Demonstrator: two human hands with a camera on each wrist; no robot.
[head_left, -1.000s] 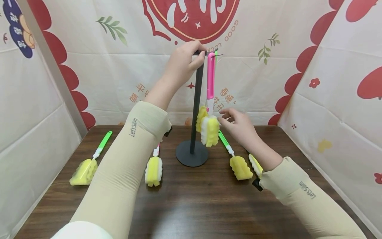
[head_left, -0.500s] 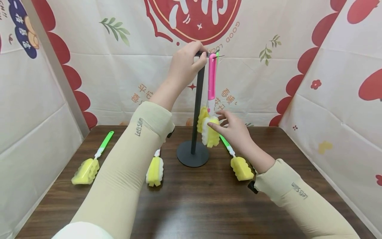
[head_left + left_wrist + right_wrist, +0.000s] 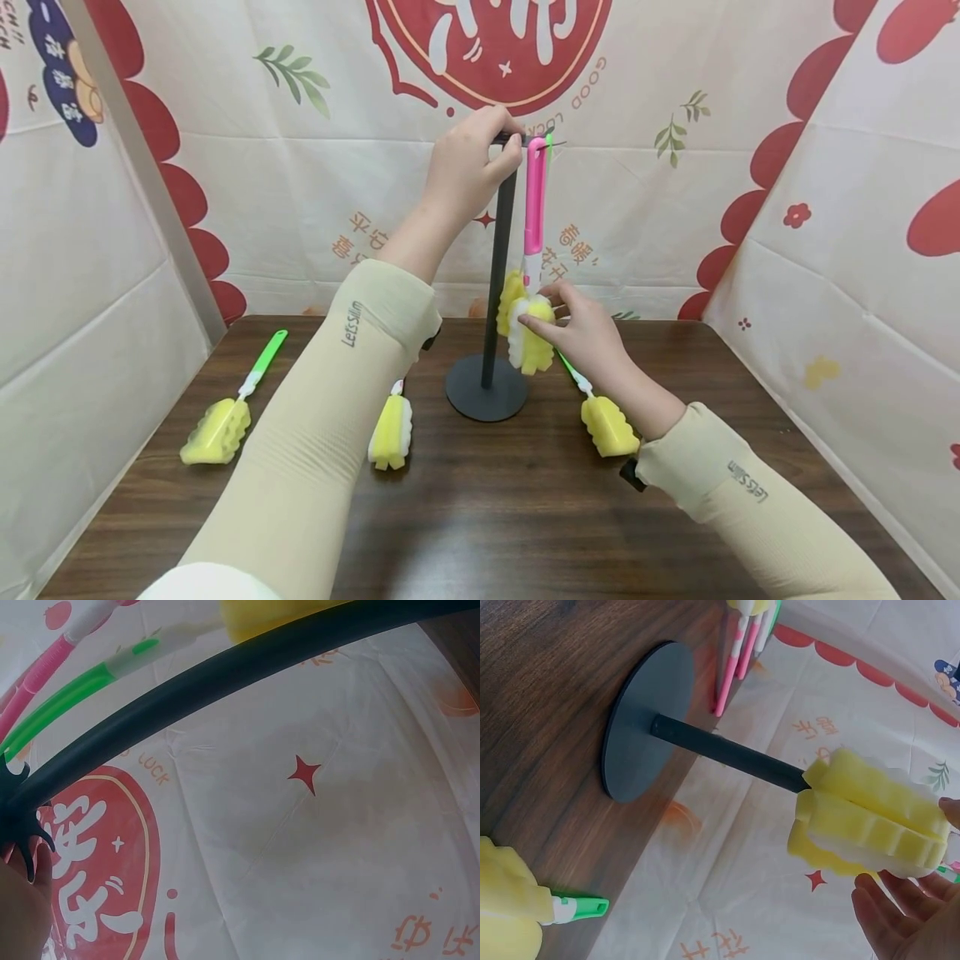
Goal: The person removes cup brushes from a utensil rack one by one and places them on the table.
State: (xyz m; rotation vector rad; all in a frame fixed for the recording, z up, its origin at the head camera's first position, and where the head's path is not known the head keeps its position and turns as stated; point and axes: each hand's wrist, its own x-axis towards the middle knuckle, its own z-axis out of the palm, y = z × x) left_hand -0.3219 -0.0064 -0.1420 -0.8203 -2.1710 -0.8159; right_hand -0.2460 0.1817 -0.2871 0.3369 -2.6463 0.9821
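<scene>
A black stand (image 3: 498, 275) with a round base (image 3: 486, 402) holds hanging sponge brushes at its hooked top. My left hand (image 3: 467, 167) grips that top, fingers over it and thumb at the front; only a bit of this hand (image 3: 22, 919) shows in the left wrist view. From a hook hangs a pink-handled sponge brush (image 3: 534, 204). My right hand (image 3: 587, 332) pinches its yellow-and-white sponge (image 3: 877, 814), with the thumb on one side and the fingers on the other. Behind it hangs a green-handled sponge brush (image 3: 71, 697), mostly hidden in the head view.
On the brown wooden table (image 3: 480, 517) lie a green-handled brush (image 3: 217, 432) at left, another brush (image 3: 390, 429) beside my left sleeve, and a green-handled one (image 3: 609, 427) by my right wrist. A printed white cloth (image 3: 360, 183) stands behind.
My right hand has moved left from beside the hanging pink-handled brush and now pinches its sponge. My left hand has kept its grip on the stand's top.
</scene>
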